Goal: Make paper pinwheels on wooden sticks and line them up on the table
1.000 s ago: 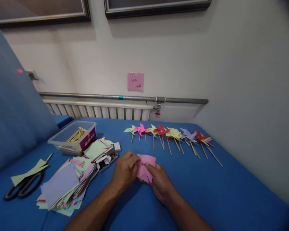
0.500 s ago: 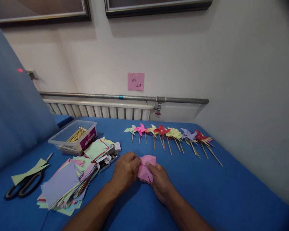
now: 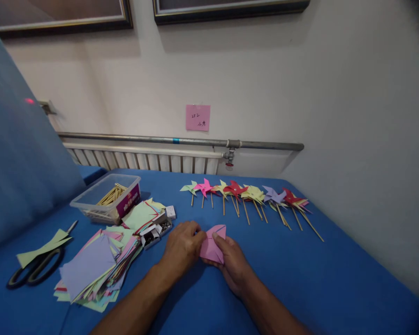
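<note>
Between my two hands is a pink sheet of paper point(image 3: 212, 245) with cut slits running in from its corners. My left hand point(image 3: 183, 246) pinches its left edge, the fingers curled together. On the other side my right hand point(image 3: 233, 263) grips the sheet, thumb pressed on top and fingers underneath. Close to my left hand lie two small open boxes, one point(image 3: 165, 226) filled with shiny metal bits, the other point(image 3: 149, 238) with dark contents. Farther back rests a row of paper pinwheels on sticks point(image 3: 234, 189) in several colours.
Stacks of coloured paper point(image 3: 87, 265) lie to the left. Beyond them stands a clear plastic tub point(image 3: 87, 200) with wooden sticks point(image 3: 112, 195). Black-handled scissors point(image 3: 38, 270) lie at far left under green paper strips point(image 3: 43, 248). A blue curtain point(image 3: 24, 139) hangs at the left.
The pink paper has turned slightly and its slits show differently between my fingers. My right thumb has shifted a little on it. The other things lie as before.
</note>
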`<state>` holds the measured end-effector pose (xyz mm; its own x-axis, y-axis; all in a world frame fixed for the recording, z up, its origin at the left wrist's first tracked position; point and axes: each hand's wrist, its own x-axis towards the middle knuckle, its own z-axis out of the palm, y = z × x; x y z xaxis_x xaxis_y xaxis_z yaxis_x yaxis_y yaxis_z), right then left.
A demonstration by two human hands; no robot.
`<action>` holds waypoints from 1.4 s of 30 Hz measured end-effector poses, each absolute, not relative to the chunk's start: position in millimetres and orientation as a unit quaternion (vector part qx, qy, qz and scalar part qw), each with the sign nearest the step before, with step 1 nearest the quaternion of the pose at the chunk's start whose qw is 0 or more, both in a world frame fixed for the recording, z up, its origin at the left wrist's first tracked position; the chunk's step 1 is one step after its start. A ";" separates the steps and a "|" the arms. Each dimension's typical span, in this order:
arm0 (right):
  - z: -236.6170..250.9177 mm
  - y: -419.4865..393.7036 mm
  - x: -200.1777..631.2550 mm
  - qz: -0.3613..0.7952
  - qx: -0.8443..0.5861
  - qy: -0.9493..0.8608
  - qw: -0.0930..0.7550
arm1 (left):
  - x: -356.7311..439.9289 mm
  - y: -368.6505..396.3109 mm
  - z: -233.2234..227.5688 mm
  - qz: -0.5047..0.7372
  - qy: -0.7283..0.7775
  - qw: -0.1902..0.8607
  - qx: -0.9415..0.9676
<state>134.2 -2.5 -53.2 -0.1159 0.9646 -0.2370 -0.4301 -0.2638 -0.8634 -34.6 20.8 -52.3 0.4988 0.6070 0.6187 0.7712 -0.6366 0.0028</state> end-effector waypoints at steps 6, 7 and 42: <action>-54.9 -1.6 134.9 0.673 -0.425 -0.315 0.517 | -34.7 20.2 -50.5 -0.308 -0.398 0.145 -0.852; -55.4 -1.4 134.9 0.672 -0.425 -0.313 0.519 | -34.5 20.3 -50.6 -0.309 -0.396 0.147 -0.852; -58.6 0.1 133.8 0.625 -0.443 -0.321 0.557 | -32.1 8.4 -28.9 -0.423 -0.426 -0.077 -0.796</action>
<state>133.8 0.1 -58.6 0.0135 0.9805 -0.1959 -0.4126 -0.1730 -0.8944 -32.1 8.4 -28.9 0.2786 0.7432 0.6083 0.6133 -0.6251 0.4828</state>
